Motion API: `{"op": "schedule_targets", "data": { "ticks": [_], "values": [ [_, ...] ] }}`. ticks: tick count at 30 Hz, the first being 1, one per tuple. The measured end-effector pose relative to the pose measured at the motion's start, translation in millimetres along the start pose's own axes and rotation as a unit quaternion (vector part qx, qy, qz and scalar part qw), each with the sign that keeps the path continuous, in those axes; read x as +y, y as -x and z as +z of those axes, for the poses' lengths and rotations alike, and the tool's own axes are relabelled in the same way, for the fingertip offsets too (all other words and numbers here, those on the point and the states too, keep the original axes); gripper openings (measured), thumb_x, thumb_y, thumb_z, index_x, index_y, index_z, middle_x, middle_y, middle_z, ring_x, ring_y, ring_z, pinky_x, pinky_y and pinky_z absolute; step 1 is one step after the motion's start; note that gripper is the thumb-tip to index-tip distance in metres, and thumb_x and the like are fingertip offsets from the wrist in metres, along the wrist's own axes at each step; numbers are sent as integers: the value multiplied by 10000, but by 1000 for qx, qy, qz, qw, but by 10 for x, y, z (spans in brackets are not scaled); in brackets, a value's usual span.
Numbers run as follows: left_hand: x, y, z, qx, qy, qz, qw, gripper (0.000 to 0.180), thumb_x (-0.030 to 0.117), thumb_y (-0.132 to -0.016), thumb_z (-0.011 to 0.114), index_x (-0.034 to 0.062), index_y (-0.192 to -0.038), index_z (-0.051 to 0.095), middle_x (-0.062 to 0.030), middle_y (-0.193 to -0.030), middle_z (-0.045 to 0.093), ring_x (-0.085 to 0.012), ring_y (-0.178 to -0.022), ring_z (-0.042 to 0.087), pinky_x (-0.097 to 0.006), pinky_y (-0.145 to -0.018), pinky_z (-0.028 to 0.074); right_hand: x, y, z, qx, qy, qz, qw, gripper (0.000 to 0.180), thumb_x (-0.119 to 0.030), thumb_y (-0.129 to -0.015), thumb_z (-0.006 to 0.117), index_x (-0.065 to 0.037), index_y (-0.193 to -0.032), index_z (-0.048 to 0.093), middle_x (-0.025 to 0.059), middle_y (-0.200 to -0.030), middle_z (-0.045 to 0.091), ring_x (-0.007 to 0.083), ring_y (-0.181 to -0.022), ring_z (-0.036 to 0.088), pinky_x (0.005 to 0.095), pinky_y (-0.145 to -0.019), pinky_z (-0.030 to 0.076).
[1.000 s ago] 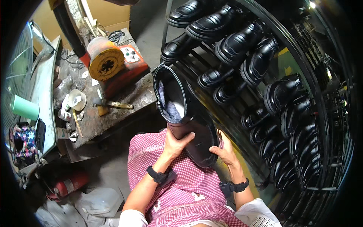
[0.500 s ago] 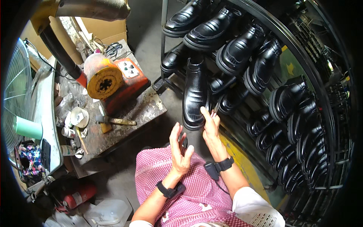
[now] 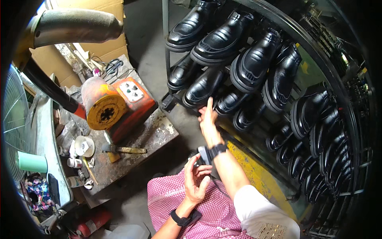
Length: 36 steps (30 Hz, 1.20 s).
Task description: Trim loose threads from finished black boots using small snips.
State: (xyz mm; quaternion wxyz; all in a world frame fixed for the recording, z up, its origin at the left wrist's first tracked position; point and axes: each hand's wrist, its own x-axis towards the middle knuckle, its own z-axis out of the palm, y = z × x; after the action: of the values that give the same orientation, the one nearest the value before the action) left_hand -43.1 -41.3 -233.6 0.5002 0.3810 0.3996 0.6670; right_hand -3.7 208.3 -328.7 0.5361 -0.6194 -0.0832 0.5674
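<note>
A glossy black shoe [image 3: 205, 85] sits on the lower tier of the rack, toe toward me. At its toe is my right hand [image 3: 208, 117], one digit over the upper and the other fingers bent under the sole edge. My left hand [image 3: 195, 184] hangs above my lap, empty, its fingers loosely bent and apart. More black shoes flank this one, including a shoe [image 3: 184, 71] to its left and a shoe [image 3: 231, 99] to its right. Above them, a row of larger-looking shoes [image 3: 223, 38] rests on the upper tier.
A metal bench [image 3: 159, 133] at left carries an orange machine with a round yellow disc [image 3: 106, 114], a hammer [image 3: 131, 150] and small containers. A fan [image 3: 16, 127] stands at the far left. The rack's dark frame [image 3: 318, 51] curves along the right. A red extinguisher [image 3: 93, 224] lies low.
My right hand has carried the shoe away from me, up and onto the lower rack tier. My left hand has shifted slightly right and down, its fingers curling more. The view has shifted a little.
</note>
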Motion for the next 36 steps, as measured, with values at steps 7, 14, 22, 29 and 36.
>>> {"op": "schedule_targets", "data": {
  "ticks": [7, 14, 22, 29, 36],
  "values": [
    [44, -6, 36, -14, 4, -8, 1000, 642, 40, -802, 518, 33, -1356, 194, -165, -1348, 296, -216, -878, 590, -315, -763, 492, -43, 109, -589, 152, 50, -204, 966, 480, -467, -752, 662, -7, -707, 535, 41, -615, 527, 104, -461, 408, 248, -408, 311],
    [-11, 44, 100, -16, -9, -3, 1000, 615, -60, -789, 479, 14, -1343, 221, -174, -1316, 327, -177, -791, 602, -269, -694, 499, -588, 41, -691, 50, -90, 47, 994, 483, -467, -676, 727, -119, -783, 410, -33, -467, 215, 94, -350, 267, 229, -361, 239],
    [38, 90, 113, 38, -10, -39, 998, 490, 28, -875, 458, 13, -1323, 261, -166, -1276, 394, -147, -782, 596, -254, -681, 507, -451, 1040, -1848, -229, -79, 69, 968, 268, -360, -826, 600, -97, -837, 551, -16, -606, 530, 69, -313, 289, 205, -346, 230],
    [78, 79, 196, 57, 1, -75, 996, 666, 128, -841, 576, 34, -1370, 183, -204, -1337, 323, -250, -1141, 446, -335, -884, 440, -504, 2020, -2650, -310, 1, 71, 948, 288, -282, -817, 601, -50, -983, 559, 41, -816, 608, 52, -493, 480, 156, -358, 297],
    [481, 223, 463, -2, -188, -162, 969, 788, 234, -708, 734, -23, -1295, 276, -183, -1236, 439, -239, -1129, 455, -328, -937, 386, -740, 2615, -2748, -291, 438, -273, 806, 295, -117, -721, 715, 45, -863, 513, 113, -755, 650, 107, -675, 611, 257, -555, 494]
  ]
}}
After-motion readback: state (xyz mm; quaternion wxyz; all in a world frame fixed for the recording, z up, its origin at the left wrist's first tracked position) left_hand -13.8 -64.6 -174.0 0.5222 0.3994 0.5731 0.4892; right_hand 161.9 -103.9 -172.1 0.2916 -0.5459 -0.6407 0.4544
